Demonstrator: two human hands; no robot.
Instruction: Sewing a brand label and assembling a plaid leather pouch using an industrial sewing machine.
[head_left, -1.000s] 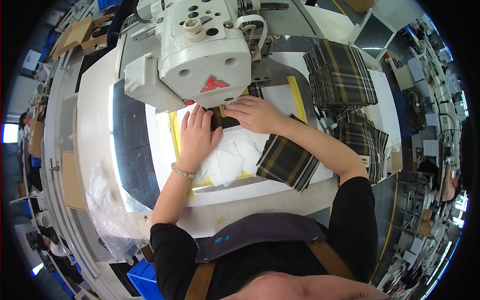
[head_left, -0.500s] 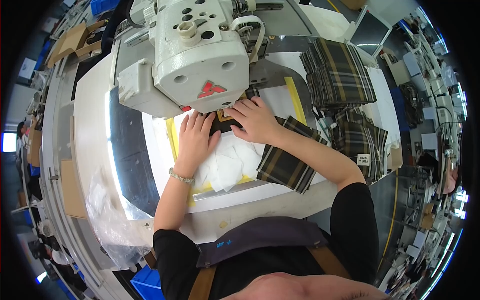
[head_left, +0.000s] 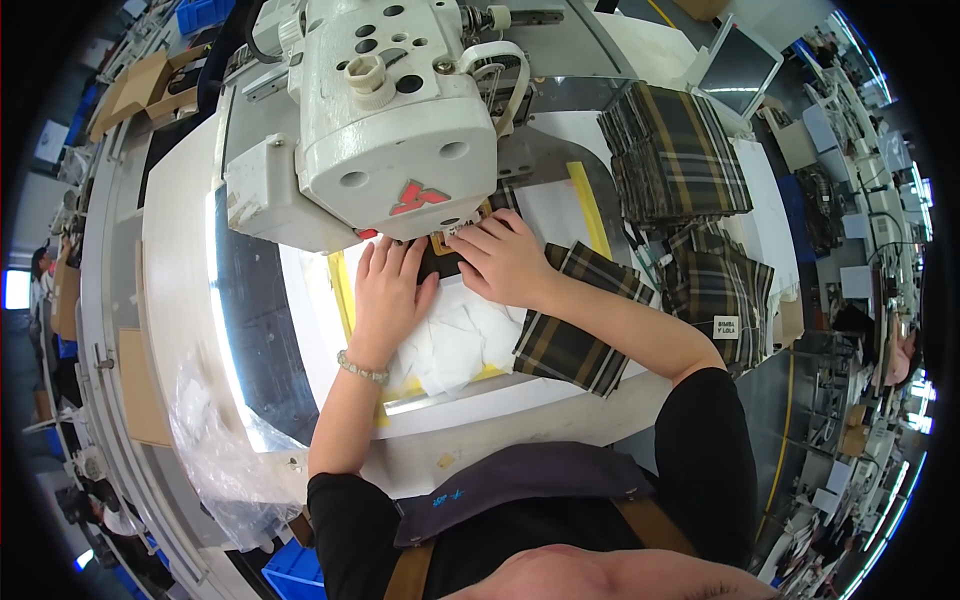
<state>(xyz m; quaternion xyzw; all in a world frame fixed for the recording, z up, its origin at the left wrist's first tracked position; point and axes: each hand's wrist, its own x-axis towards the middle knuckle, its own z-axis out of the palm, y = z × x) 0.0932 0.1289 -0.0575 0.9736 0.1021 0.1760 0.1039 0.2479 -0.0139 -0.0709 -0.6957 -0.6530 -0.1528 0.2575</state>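
A white sewing machine head with a red emblem stands over the work in front of me. Under its front edge lies a dark fabric piece inside a small gold-coloured frame. My left hand rests flat on the left of this piece, fingers stretched toward the machine. On its right side, my right hand lies palm down, fingertips by the frame and a pale label. The machine hides the needle area. Crumpled white sheets spread below both hands. A plaid fabric piece lies beneath my right forearm.
At the right stands a tall stack of plaid pieces. Nearer me is a second plaid pile with a white label. Yellow strips edge the white work area. Clear plastic film hangs at the left table edge.
My right hand has drawn slightly toward me, and more of the pale label by its fingertips shows. My left hand stays nearly in place. The whole view has shifted a little.
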